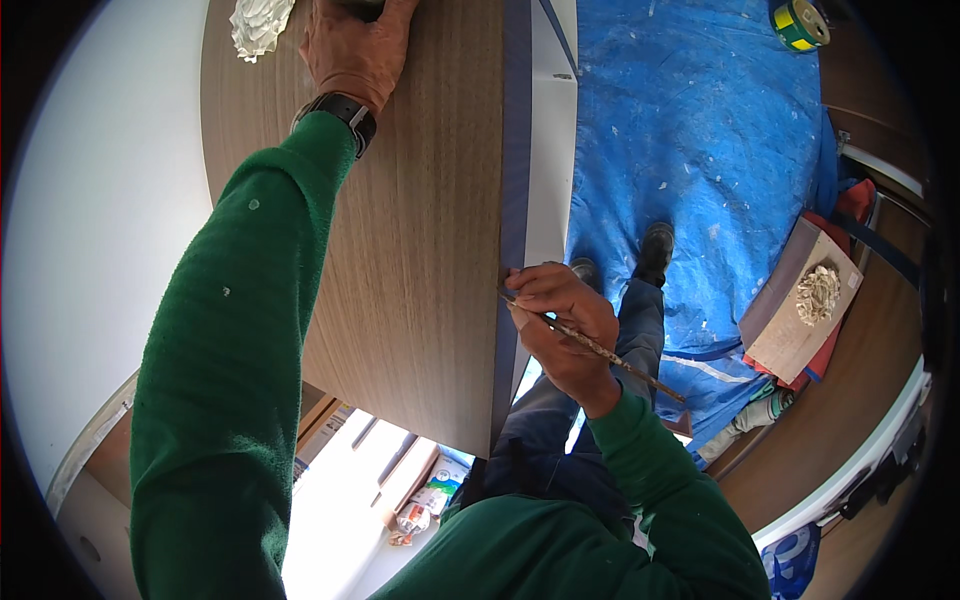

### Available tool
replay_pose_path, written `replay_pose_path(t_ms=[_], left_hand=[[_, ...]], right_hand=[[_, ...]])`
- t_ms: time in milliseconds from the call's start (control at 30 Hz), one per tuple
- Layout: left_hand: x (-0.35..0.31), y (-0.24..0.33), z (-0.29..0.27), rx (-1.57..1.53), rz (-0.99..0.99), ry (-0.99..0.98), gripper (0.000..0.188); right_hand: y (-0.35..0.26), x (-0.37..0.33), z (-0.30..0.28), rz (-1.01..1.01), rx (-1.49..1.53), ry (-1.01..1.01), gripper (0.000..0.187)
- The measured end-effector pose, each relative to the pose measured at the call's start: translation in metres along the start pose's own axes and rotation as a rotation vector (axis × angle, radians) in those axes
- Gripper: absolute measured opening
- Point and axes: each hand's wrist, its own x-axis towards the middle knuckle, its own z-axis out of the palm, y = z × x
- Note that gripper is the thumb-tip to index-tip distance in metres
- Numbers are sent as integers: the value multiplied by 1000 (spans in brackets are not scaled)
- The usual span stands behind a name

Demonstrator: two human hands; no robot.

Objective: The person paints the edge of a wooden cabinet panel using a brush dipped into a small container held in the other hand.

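A thin, paint-spotted paintbrush [610, 355] is pinched in my right hand [566, 325]. Its tip meets the long right edge of the wood-grain panel [420, 230], along which a dark blue strip [512, 170] runs. My left hand [352, 55] reaches far over the panel to the upper edge of the view. Its fingers curl about a dark object [362, 7], mostly cut off there, whose kind I cannot make out. Left of that hand, a crumpled whitish lump [262, 25] sits on the panel.
Blue sheeting [700, 120] covers the floor to the right, under my shoes. A green-and-yellow tin [800, 25] stands at the far right. A small wooden board [790, 300] bears another crumpled lump [818, 295]. A white wall [90, 230] borders the left side.
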Motion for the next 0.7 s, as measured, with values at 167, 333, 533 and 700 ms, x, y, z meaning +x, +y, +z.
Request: replay_pose_path(t_ms=[167, 333, 533, 700], left_hand=[[1, 0, -1, 9, 5, -3, 93], [1, 0, -3, 4, 40, -12, 92], [-1, 4, -2, 30, -16, -26, 96], [14, -29, 4, 111, 147, 72, 91]], right_hand=[[0, -6, -1, 20, -30, -7, 23], [1, -9, -4, 8, -15, -35, 24], [-12, -11, -11, 24, 14, -37, 26], [-24, -23, -19, 69, -33, 5, 24]])
